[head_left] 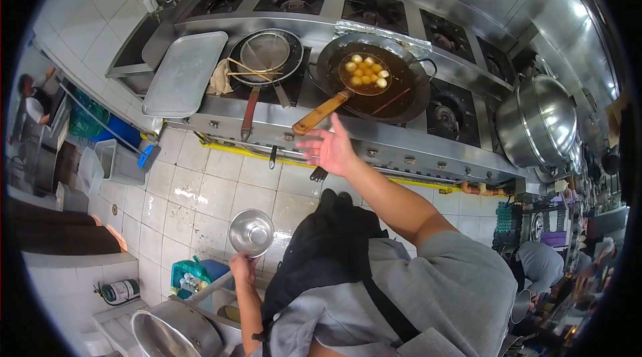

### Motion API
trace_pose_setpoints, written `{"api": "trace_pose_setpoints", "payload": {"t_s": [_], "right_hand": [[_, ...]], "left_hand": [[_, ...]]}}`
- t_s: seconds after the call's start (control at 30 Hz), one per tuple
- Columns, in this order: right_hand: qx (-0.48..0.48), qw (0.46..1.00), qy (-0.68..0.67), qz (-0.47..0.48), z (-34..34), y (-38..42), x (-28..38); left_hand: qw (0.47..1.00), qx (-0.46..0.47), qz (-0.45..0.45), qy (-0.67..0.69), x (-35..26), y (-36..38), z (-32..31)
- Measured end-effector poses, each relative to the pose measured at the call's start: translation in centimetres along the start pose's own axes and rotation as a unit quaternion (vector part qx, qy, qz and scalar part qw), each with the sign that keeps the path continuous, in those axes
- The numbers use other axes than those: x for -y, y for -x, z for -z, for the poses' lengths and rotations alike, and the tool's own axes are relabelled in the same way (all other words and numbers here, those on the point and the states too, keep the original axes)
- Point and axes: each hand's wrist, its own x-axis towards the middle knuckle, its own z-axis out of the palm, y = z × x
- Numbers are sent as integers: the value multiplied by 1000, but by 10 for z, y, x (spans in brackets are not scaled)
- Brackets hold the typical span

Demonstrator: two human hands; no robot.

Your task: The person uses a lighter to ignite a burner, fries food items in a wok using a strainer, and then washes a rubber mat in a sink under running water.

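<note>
My right hand (332, 150) is open, fingers spread, just below the wooden handle of a wire skimmer (321, 111). The skimmer rests in a wok (324, 63) of dark oil and holds several pale, round balls (364, 73). A thin stick (391, 101) lies in the oil beside it. Low on the left, my left hand (242, 267) grips the rim of a shiny metal bowl (251, 232) above the floor.
Left of the wok, a black pan (294, 63) carries a strainer (265, 51) and wooden chopsticks. A metal tray (186, 75) lies farther left. Large steel pots (538, 120) stand at the right. Other people (540, 265) are at the far right and far left.
</note>
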Motion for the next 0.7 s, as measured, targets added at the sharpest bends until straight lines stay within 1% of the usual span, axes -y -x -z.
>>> {"api": "trace_pose_setpoints", "payload": {"t_s": [0.07,0.1,0.13,0.2,0.23,0.27,0.3,0.33,0.37,0.4,0.43,0.47,0.5,0.57,0.6,0.63,0.67,0.7], "right_hand": [[-5,1000,3,6,29,-1,-8],[-1,1000,23,-8,50,-3,-15],[3,999,43,-23,70,-3,-22],[-115,985,103,-71,100,2,-39],[-154,962,210,-82,156,-9,-62],[-186,926,316,-92,217,-19,-88],[-255,853,442,-106,248,-10,-105],[-289,770,549,-151,285,2,-123],[-304,735,572,-201,312,19,-137],[-288,644,655,-270,348,29,-154],[-255,664,638,-296,354,43,-162],[-285,677,585,-344,359,53,-171],[-340,696,486,-405,405,47,-210],[-311,739,454,-390,363,45,-222],[-133,708,603,-343,423,36,-262],[51,552,803,-220,476,25,-298],[135,404,903,-57,473,15,-312],[99,455,873,-142,455,3,-318]], "left_hand": [[1000,6,-12,14,-6,-12,12],[1000,3,-9,15,-12,-18,16],[999,-13,-29,16,-20,-22,17],[998,-30,-49,35,-42,-28,20],[996,-40,-59,49,-54,-33,22],[994,-53,-71,63,-66,-41,25],[994,-54,-83,55,-80,-49,30],[992,-63,-95,49,-93,-55,35],[988,-65,-123,70,-109,-55,29],[989,-64,-128,41,-128,-63,32],[989,-63,-133,13,-147,-70,35],[986,-99,-135,10,-166,-76,31],[984,-106,-142,34,-185,-92,31],[983,-116,-140,26,-228,-109,20],[983,-108,-143,31,-245,-121,20],[983,-114,-140,28,-260,-138,24],[984,-117,-135,21,-274,-150,26],[983,-125,-131,15,-287,-158,29]]}}
